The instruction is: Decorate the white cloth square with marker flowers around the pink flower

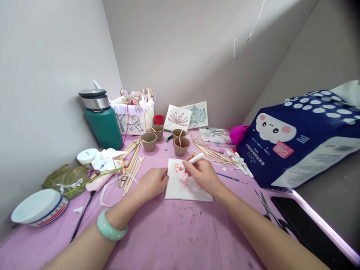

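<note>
A small white canvas panel (174, 190) lies on the purple tablecloth in front of me, with red-pink lines drawn on its upper part. My right hand (204, 174) is closed round a white marker (197, 158) and rests over the panel's right side. The marker slants, its red tip close to the drawn lines near the top. At the panel's left edge, my left hand (153, 183) grips it between thumb and curled fingers; the fingertips are partly hidden. A pale green bangle (111, 225) circles my left wrist.
Brown cups (181, 147) stand behind the panel, before two leaf and flower drawings (177, 117). Wooden sticks (134, 165), a green bottle (102, 123) and a bowl (39, 208) are left. Scissors (267, 206), a black phone-like slab (303, 225) and a blue tissue pack (303, 150) sit right.
</note>
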A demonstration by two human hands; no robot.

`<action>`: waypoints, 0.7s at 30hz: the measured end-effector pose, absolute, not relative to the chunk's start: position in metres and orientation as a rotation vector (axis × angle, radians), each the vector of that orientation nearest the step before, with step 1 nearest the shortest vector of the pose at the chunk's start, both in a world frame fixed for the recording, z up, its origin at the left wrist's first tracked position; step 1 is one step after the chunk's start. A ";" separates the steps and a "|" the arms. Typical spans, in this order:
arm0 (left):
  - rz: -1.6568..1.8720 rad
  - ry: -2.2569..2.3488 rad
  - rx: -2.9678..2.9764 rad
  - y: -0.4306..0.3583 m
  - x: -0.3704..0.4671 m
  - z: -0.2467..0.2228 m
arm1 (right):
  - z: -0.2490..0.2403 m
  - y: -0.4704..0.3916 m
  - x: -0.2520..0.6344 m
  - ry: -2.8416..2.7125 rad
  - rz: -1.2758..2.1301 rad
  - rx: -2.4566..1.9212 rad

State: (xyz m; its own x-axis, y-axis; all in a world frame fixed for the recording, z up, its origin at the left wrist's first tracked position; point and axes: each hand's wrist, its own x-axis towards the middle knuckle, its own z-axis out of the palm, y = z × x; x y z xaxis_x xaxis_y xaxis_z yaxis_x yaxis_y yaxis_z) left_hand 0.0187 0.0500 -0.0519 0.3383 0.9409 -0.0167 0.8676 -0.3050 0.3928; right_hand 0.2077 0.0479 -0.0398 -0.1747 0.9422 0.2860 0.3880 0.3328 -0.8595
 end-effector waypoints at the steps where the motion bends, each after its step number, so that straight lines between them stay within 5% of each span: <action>1: 0.309 1.603 2.278 0.050 0.018 -0.052 | -0.040 0.050 0.201 -1.730 0.777 -1.178; 21: 0.263 1.639 2.275 0.049 0.018 -0.053 | -0.071 0.044 0.193 -1.743 0.586 -1.194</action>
